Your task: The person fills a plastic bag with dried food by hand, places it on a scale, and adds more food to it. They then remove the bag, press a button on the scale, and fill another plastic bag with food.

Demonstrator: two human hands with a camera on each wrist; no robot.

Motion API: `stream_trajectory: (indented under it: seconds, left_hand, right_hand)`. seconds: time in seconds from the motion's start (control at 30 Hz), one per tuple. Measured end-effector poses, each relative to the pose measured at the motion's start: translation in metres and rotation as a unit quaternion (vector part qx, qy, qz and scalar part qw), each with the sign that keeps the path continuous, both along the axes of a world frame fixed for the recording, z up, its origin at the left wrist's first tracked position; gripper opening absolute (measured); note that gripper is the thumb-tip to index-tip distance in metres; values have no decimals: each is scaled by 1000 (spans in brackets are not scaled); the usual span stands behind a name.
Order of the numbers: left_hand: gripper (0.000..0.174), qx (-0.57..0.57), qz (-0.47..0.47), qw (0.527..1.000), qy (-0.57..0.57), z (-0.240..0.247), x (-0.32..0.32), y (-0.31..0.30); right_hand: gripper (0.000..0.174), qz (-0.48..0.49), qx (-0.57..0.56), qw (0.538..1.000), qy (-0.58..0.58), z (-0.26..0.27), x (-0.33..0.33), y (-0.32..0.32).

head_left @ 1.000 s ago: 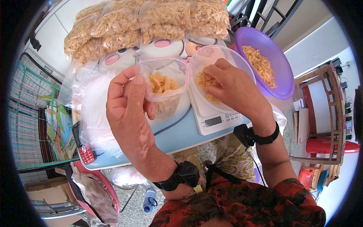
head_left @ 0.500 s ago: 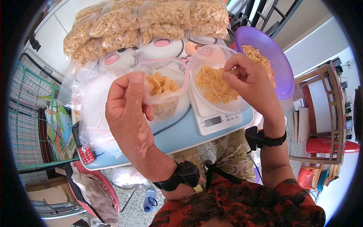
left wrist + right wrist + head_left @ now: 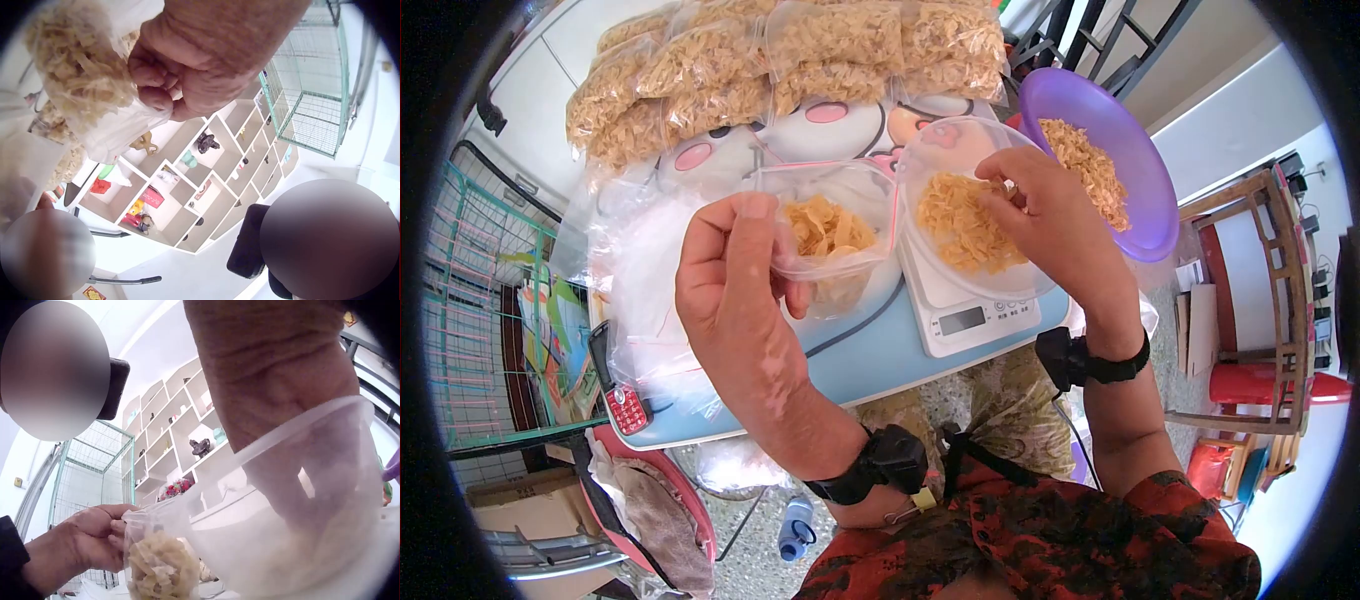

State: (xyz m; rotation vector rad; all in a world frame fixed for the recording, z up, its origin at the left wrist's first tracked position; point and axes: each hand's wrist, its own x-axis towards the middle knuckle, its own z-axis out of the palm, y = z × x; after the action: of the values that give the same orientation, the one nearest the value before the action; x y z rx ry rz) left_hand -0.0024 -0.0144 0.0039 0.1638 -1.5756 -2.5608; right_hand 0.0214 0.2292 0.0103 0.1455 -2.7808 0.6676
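Packed bags of flakes [image 3: 835, 45] line the far side of the table [image 3: 860, 375], and from my end I see a flip phone [image 3: 628, 408] at its left edge. With thumb and fingers, the left hand [image 3: 745, 260] pinches the rim of an open bag [image 3: 845, 293], partly filled with yellowish flakes [image 3: 828, 228]. Just beside it, a clear bowl [image 3: 945, 150] of more flakes sits on the white scale [image 3: 932, 302] (I can't read its display). Bent fingers of the right hand [image 3: 1050, 205] reach into the bowl; whether they grasp flakes, I cannot tell. Beyond stands a purple basin [image 3: 1155, 210].
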Motion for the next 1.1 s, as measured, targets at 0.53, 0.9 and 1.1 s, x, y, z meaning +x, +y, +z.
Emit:
stream_trajectory:
  seconds: [0.53, 0.9, 1.1]
  left_hand:
    - [16, -1, 1, 1000, -9, 2, 1, -2]
    - [15, 5, -2, 1000, -9, 3, 1, -1]
    - [16, 3, -6, 1000, -12, 3, 1, 1]
  right_hand:
    - [17, -10, -331, 942, -58, 14, 1, 4]
    - [20, 56, -736, 668, -92, 18, 6, 18]
    - [20, 55, -755, 646, -99, 12, 8, 21]
